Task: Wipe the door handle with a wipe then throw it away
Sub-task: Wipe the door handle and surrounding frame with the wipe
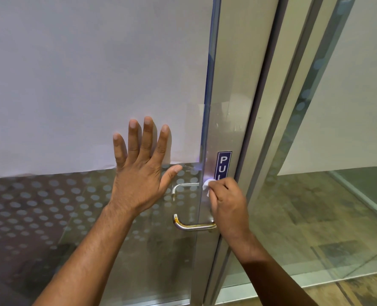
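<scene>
Place: an office or commercial building entrance.
Evidence: glass door [139, 217] with frosted dots, metal frame [227, 85], blue PULL sticker [223, 164], steel door handle [193, 226].

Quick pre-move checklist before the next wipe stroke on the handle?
1. Wipe held in right hand: ok, pinched in its fingers.
2. Wipe touching the door handle: ok, at its upper end by the blue sign.
3. Left hand bracing the glass door: ok, flat, fingers spread.
4. Lower bar of handle wiped: not ok, brownish marks show.
5. Bin for the wipe in view: not ok, none visible.
</scene>
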`<action>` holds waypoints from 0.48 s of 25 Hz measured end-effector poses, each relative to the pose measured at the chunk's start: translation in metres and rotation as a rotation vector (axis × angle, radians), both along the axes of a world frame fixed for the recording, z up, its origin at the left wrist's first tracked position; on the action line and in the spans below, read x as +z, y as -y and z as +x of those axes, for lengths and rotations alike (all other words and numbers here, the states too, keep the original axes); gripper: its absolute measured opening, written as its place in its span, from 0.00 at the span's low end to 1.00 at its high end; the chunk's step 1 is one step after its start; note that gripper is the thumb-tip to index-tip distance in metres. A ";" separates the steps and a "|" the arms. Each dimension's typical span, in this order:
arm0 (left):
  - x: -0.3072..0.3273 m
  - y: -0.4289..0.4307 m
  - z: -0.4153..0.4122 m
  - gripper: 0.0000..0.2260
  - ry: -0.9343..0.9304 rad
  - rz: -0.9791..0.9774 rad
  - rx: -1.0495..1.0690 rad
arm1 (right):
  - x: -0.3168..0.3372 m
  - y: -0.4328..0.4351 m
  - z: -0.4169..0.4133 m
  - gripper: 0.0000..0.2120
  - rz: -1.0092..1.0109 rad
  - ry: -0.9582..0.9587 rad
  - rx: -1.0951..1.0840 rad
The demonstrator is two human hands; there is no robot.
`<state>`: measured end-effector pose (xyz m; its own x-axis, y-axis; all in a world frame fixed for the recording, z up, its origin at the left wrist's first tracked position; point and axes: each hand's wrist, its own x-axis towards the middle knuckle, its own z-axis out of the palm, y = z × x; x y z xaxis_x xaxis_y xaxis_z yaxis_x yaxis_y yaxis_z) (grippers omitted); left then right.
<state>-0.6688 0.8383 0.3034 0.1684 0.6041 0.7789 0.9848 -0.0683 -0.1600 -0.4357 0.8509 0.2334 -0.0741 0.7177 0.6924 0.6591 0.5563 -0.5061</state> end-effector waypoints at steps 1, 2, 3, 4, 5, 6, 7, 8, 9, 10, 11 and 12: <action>0.000 0.000 0.000 0.42 -0.003 0.003 0.001 | 0.010 -0.006 0.000 0.16 0.017 -0.098 0.024; 0.000 -0.001 0.000 0.42 0.000 0.005 -0.001 | 0.019 -0.010 -0.002 0.16 0.057 -0.119 0.015; 0.001 0.000 0.000 0.41 0.004 0.006 -0.008 | 0.024 -0.012 -0.004 0.14 0.089 -0.069 -0.021; 0.001 0.000 0.000 0.41 0.008 0.005 -0.013 | 0.021 -0.010 -0.005 0.11 0.116 0.024 -0.044; 0.001 -0.001 0.000 0.41 0.009 0.008 -0.015 | 0.013 -0.009 -0.005 0.07 0.150 0.139 -0.054; 0.001 -0.001 0.000 0.41 0.011 0.010 -0.016 | 0.004 -0.004 -0.004 0.05 0.132 0.219 -0.052; 0.002 0.000 0.000 0.40 0.014 0.006 -0.022 | -0.006 0.000 -0.002 0.05 0.093 0.259 -0.050; 0.001 0.000 0.000 0.40 0.015 0.004 -0.027 | -0.011 0.004 0.002 0.06 0.055 0.243 -0.037; 0.001 0.000 0.000 0.40 0.013 0.006 -0.025 | -0.008 0.005 0.004 0.05 0.028 0.161 -0.022; 0.000 0.000 0.000 0.39 0.010 0.008 -0.020 | 0.001 0.003 0.004 0.05 0.030 0.053 -0.009; 0.001 0.000 0.000 0.39 0.010 0.008 -0.017 | 0.014 -0.001 0.004 0.06 0.058 -0.036 -0.017; 0.001 0.000 0.000 0.38 0.010 0.009 -0.013 | 0.029 -0.006 0.002 0.06 0.116 -0.085 -0.057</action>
<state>-0.6692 0.8386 0.3040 0.1686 0.5951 0.7858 0.9853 -0.0802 -0.1507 -0.4335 0.8573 0.2625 0.0269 0.6338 0.7731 0.6486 0.5774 -0.4959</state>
